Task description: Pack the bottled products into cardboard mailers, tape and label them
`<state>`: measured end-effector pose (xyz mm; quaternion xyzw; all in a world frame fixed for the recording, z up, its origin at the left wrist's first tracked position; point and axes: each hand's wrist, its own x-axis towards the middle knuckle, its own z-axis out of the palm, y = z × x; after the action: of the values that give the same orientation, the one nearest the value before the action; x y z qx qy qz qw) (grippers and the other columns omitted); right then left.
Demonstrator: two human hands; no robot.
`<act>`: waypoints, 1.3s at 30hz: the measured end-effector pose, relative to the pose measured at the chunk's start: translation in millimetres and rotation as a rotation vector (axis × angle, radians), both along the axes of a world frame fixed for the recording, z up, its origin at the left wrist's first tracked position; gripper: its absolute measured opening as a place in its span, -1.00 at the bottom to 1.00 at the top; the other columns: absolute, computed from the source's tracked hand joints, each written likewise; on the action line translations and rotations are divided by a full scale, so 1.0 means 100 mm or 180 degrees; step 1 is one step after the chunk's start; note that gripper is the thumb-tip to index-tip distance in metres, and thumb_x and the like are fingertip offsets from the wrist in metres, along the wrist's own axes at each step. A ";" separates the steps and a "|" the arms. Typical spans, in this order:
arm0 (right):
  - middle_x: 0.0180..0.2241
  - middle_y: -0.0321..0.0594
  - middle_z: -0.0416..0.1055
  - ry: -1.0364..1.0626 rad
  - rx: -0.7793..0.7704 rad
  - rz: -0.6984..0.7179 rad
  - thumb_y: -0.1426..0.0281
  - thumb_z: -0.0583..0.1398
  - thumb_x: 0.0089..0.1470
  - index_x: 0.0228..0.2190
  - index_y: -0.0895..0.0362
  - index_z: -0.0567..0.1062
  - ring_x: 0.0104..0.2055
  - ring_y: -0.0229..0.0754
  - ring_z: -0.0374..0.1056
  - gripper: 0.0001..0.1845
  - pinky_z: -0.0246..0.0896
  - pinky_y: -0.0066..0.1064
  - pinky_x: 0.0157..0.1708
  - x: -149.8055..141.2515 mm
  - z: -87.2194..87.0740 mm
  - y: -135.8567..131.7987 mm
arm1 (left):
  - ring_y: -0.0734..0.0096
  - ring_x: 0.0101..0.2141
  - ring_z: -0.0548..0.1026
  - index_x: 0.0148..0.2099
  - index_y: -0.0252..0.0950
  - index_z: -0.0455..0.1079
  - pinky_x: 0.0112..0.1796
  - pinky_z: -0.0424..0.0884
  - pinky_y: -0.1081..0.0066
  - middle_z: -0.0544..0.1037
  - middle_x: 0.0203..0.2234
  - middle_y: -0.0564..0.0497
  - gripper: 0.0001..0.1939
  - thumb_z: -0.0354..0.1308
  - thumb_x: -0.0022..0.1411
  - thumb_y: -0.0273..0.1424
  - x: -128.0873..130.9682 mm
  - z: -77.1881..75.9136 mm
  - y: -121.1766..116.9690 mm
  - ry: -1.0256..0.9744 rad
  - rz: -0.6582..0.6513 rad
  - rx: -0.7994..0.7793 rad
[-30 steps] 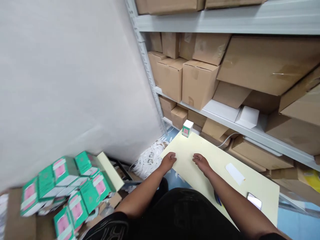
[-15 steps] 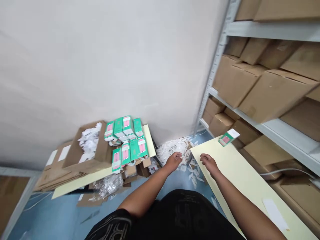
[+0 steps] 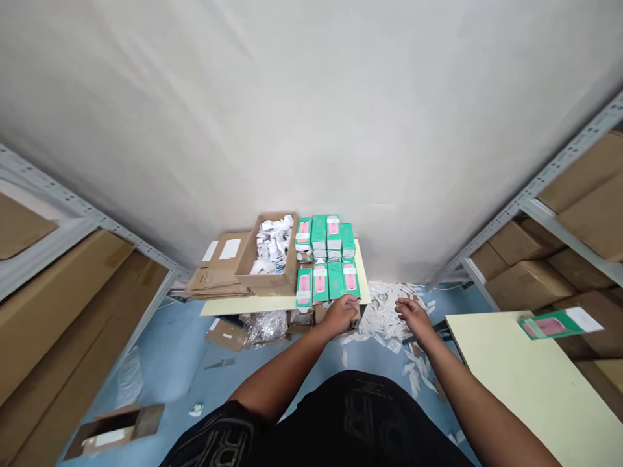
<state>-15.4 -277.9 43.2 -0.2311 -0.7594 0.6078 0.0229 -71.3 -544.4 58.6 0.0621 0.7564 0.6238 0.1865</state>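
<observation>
My left hand (image 3: 342, 314) is in mid-air in front of the near table edge, just below the green boxes in view. Its fingers are curled in, and nothing shows in them. To its right, over the littered floor, hangs my right hand (image 3: 413, 316), also loosely closed with nothing visible in it. Green boxes with pink panels (image 3: 335, 279) stand and lie in rows on a pale yellow table (image 3: 228, 306). Beside them an open carton (image 3: 265, 283) holds crumpled white pieces. On the right-hand table (image 3: 496, 350) lies one green box with a raised white flap (image 3: 548, 325).
Flattened cardboard (image 3: 219, 272) is stacked left of the carton. White scraps (image 3: 387, 314) cover the floor between the tables. Clear plastic wrap (image 3: 267, 331) lies under the left table. Shelves with brown boxes flank both sides, and an open box (image 3: 114, 431) sits on the floor.
My view has swung left, so the table with the green boxes now sits near the centre and the right-hand table has shifted right. Both hands keep about the same curled pose.
</observation>
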 end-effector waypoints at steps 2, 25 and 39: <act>-0.10 -0.06 0.63 -0.0019 -0.0103 0.0104 0.13 0.28 -0.09 -0.15 0.10 0.59 -0.09 0.05 0.55 -0.53 0.48 -0.20 -0.16 -0.15 0.07 -0.29 | 0.25 -0.08 0.58 -0.08 -0.29 0.46 0.02 0.45 0.28 0.62 -0.13 -0.11 -0.73 0.26 0.13 -0.50 -0.06 0.02 -0.27 -0.0031 0.0133 0.0022; -0.26 -0.14 0.63 0.0379 -0.0683 0.3069 0.12 0.28 0.03 -0.15 0.11 0.59 -0.22 -0.04 0.53 -0.59 0.43 -0.24 -0.15 -2.17 0.78 -3.03 | 0.32 -0.24 0.57 -0.04 -0.30 0.49 -0.21 0.48 0.39 0.62 -0.27 -0.04 -0.69 0.19 0.20 -0.29 -0.19 0.41 -2.73 0.0066 0.3180 -0.0184; -0.19 -0.21 0.65 0.0630 0.0200 0.3245 0.20 0.22 0.06 -0.16 0.05 0.60 -0.10 -0.02 0.55 -0.67 0.38 -0.21 0.00 -2.75 0.35 -5.46 | 0.08 -0.02 0.54 -0.04 -0.26 0.53 0.01 0.39 0.27 0.62 -0.05 -0.12 -0.68 0.24 0.12 -0.41 -0.90 0.02 -5.18 -0.0112 0.2574 -0.1749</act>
<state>-290.8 -824.0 78.6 0.2276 -0.7875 0.5376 -0.1975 -161.7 -1062.7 60.4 -0.2987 0.8533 0.4245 -0.0484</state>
